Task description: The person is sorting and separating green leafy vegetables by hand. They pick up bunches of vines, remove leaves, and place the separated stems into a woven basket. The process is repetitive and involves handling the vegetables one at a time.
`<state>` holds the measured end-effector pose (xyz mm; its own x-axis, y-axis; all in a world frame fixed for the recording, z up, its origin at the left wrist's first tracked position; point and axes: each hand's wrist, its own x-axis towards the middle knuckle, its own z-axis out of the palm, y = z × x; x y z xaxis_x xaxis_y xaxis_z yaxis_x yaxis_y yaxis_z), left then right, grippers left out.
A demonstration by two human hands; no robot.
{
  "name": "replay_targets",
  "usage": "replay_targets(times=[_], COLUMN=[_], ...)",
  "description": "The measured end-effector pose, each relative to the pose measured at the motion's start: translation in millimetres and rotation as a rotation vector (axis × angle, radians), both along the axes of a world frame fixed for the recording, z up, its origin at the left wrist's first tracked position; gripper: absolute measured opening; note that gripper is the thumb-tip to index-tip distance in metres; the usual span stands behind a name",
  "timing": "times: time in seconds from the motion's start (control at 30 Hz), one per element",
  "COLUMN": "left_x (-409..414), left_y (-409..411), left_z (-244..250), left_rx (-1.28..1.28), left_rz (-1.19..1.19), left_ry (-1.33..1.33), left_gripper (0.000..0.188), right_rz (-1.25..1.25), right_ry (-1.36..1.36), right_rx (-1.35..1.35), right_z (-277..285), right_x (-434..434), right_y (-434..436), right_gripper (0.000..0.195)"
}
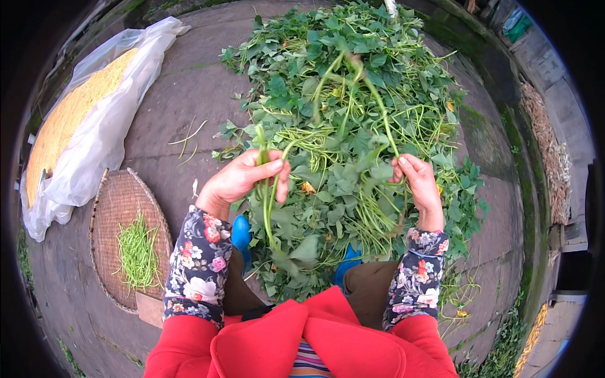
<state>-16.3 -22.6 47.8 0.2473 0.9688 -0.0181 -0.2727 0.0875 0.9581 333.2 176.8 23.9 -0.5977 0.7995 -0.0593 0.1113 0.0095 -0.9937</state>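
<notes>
My left hand (250, 177) grips several green leafy stems (267, 217) between thumb and fingers. Their leaves hang down below it, partly blurred. A long vine stem (383, 111) is pinched in my right hand (418, 182), arching up and away to a blurred bend. Whether the stems in both hands belong to one vine, I cannot tell. Both hands are held above a large pile of green vines (401, 52), probably sweet potato, with heart-shaped leaves and tangled stalks.
A woven bamboo basket (106, 236) at the left holds cut green stalks (138, 253). Beyond it, yellow grain (82, 118) lies on plastic sheeting (120, 106). Blue boots (242, 236) stand at the pile's near edge. Loose stems (188, 137) lie on the concrete ground (198, 94).
</notes>
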Motion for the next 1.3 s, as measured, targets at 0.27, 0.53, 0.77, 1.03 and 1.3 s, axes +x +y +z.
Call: replay_targets(times=[0.27, 0.53, 0.77, 1.03, 1.3], left_x=[34.8, 50.0, 48.9, 23.3, -28.2], left_y=[32.4, 44.8, 41.9, 25.7, 3.2], left_z=[-19.9, -36.6, -29.4, -17.6, -14.9], left_rx=[-0.061, -0.084, -0.081, -0.010, 0.064], left_rz=[0.263, 0.350, 0.242, 0.016, 0.063], left_ry=[-0.161, 0.216, 0.249, 0.636, 0.484], left_gripper=[0.026, 0.020, 0.023, 0.023, 0.025], right_rz=[0.057, 0.162, 0.234, 0.411, 0.217], right_ry=[0.293, 0.137, 0.076, -0.076, -0.095], right_rx=[-0.258, -0.182, -0.102, -0.061, 0.028], right_z=[13.0, 19.1, 16.2, 16.3, 18.1], right_x=[-35.9, -65.2, -74.0, -57.8, -3.3], right_y=[-18.8, -43.0, -52.1, -49.1, -20.9], right_gripper=[0.024, 0.026, 0.025, 0.026, 0.025])
